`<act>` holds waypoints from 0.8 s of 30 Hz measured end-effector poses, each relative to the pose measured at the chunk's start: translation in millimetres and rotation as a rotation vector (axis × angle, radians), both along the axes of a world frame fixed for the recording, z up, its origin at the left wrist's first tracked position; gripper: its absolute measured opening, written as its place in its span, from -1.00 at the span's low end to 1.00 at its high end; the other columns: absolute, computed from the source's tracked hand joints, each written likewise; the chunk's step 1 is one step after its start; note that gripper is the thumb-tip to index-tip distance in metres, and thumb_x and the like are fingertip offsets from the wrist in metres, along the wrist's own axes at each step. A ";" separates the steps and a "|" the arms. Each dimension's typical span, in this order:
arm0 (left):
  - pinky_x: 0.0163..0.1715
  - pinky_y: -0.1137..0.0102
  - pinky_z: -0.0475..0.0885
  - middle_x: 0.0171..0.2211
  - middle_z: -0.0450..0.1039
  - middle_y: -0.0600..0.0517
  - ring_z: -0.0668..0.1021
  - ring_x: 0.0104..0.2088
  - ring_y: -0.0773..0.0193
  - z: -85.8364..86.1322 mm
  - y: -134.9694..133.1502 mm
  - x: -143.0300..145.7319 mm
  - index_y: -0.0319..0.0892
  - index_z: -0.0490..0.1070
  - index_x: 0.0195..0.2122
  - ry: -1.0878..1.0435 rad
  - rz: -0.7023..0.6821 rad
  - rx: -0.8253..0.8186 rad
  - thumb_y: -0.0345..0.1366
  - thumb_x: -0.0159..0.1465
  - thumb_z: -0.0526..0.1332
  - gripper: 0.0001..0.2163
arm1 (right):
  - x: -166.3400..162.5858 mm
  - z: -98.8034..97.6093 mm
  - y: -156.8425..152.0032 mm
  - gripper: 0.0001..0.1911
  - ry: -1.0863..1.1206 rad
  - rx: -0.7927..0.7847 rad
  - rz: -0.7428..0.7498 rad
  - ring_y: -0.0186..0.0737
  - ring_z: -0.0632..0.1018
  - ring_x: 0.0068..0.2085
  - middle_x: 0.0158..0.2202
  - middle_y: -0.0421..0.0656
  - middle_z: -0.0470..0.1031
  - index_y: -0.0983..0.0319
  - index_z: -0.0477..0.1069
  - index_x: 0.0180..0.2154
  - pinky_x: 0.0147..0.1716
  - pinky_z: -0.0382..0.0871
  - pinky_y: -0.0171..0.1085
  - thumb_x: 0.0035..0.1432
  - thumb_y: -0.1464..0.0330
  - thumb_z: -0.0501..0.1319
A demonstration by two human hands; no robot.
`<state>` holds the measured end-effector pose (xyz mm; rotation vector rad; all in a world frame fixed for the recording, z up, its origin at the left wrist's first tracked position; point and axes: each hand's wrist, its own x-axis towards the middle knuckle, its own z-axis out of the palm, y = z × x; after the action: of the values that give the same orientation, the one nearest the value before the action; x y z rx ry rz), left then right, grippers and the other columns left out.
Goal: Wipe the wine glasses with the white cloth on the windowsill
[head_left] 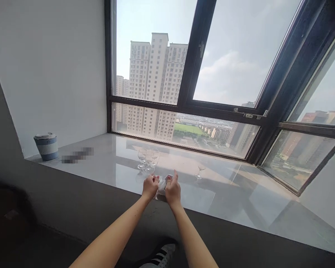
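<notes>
Both my hands are together over the front edge of the window sill. My left hand [150, 187] is closed in a pinch, with what it grips hidden by the fingers. My right hand [173, 190] is closed, index finger raised, on a crumpled white cloth or tissue [162, 185] that fills the gap between the hands. Whether a glass lies inside the white material I cannot tell. Just beyond my left hand, several clear stemmed glasses [142, 157] stand close together. A single stemmed glass [200, 172] is upright farther right, apart from the others.
The glossy sill [100, 169] runs below dark-framed windows [184, 108]. On its left end are a blue-and-white bucket-like container [46, 147] and a blurred-out dark item [77, 155]. A striped shoe [162, 257] shows below the sill's edge.
</notes>
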<state>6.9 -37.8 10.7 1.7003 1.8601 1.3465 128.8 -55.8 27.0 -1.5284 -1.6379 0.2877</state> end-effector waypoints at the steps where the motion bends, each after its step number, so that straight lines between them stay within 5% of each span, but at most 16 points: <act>1: -0.37 0.44 0.23 -0.51 0.46 -0.04 0.49 -0.40 0.24 -0.1 -0.8 0.6 -0.18 0.37 -0.53 0.018 -0.008 -0.004 -0.17 0.31 0.00 -0.66 | 10.4 0.8 -2.5 -0.40 -0.053 0.004 0.005 -0.08 0.55 -0.22 -0.21 0.03 0.54 0.38 -0.22 0.31 -0.31 0.29 -0.27 0.35 0.22 -0.27; 8: -0.38 0.43 0.20 -0.45 0.48 -0.05 0.50 -0.37 0.20 -8.9 2.3 7.4 -0.18 0.40 -0.43 0.187 0.019 -0.021 -0.16 0.31 0.00 -0.70 | 108.8 1.7 -14.3 -0.42 -0.525 -0.117 -0.133 -0.09 0.56 -0.32 -0.37 -0.01 0.54 0.38 -0.19 0.30 -0.32 0.29 -0.23 0.34 0.26 -0.21; 16: -0.36 0.39 0.22 -0.34 0.52 -0.11 0.52 -0.29 0.12 -9.8 4.3 13.6 -0.17 0.45 -0.36 0.388 0.030 -0.053 -0.17 0.31 -0.01 -0.70 | 205.7 -8.8 -30.7 -0.48 -0.583 -0.249 -0.416 -0.05 0.55 -0.28 -0.31 0.06 0.51 0.37 0.06 0.17 -0.29 0.30 -0.15 0.33 0.19 -0.23; 20: -0.37 0.39 0.21 -0.35 0.52 -0.10 0.52 -0.30 0.11 -6.3 2.1 14.7 -0.17 0.46 -0.34 0.437 0.041 -0.059 -0.18 0.31 -0.01 -0.71 | 228.8 -15.1 -30.0 -0.57 -0.549 -0.191 -0.512 -0.06 0.51 -0.21 -0.26 0.03 0.47 0.29 0.19 0.05 -0.29 0.28 -0.18 0.31 0.19 -0.16; 24: -0.39 0.39 0.19 -0.37 0.52 -0.10 0.52 -0.32 0.12 -7.7 3.3 14.5 -0.17 0.45 -0.33 0.474 0.044 -0.060 -0.18 0.30 0.00 -0.72 | 237.5 -18.3 -27.2 -0.69 -0.606 0.053 -0.618 0.00 0.36 0.00 -0.07 0.06 0.37 0.26 0.30 -0.06 -0.04 0.17 -0.07 0.23 0.25 0.01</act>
<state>21.4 -34.5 3.0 2.0925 2.1637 0.9431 366.4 -83.0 8.8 -2.1132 -1.4740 -0.5998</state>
